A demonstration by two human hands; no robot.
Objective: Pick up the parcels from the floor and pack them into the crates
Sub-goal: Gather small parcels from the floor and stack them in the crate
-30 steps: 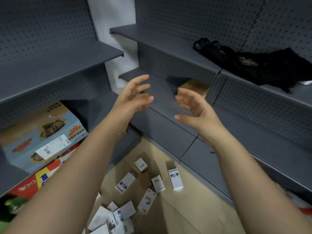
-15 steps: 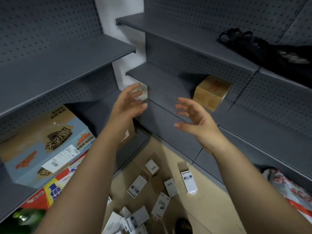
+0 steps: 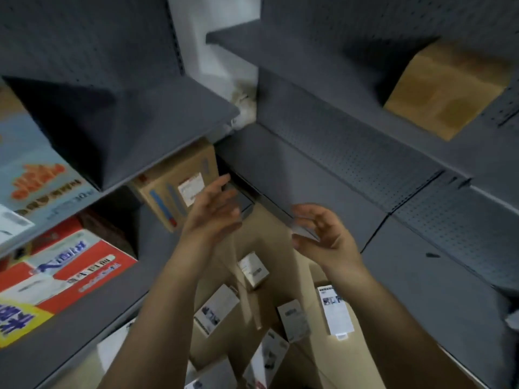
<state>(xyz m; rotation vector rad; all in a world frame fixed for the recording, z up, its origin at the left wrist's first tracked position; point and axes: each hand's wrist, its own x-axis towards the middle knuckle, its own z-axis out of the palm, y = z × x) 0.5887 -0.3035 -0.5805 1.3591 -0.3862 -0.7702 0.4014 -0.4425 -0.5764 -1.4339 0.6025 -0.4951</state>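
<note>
We tipped view down over last second; left hand (image 3: 213, 211) and right hand (image 3: 323, 237) sank nearer small white cardboard parcels (image 3: 216, 310) scattered on tan floor (image 3: 268, 223) between grey metal shelves (image 3: 309, 169). Both grips stayed loosely spread, held nothing. No crates seen. Pickup not yet begun, we judged.

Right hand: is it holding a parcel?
No, the right hand is open with relaxed fingers and holds nothing; the white parcels lie on the floor below it.

Matt cardboard parcels (image 3: 216, 308), perforated metal shelving (image 3: 351, 153)
</note>
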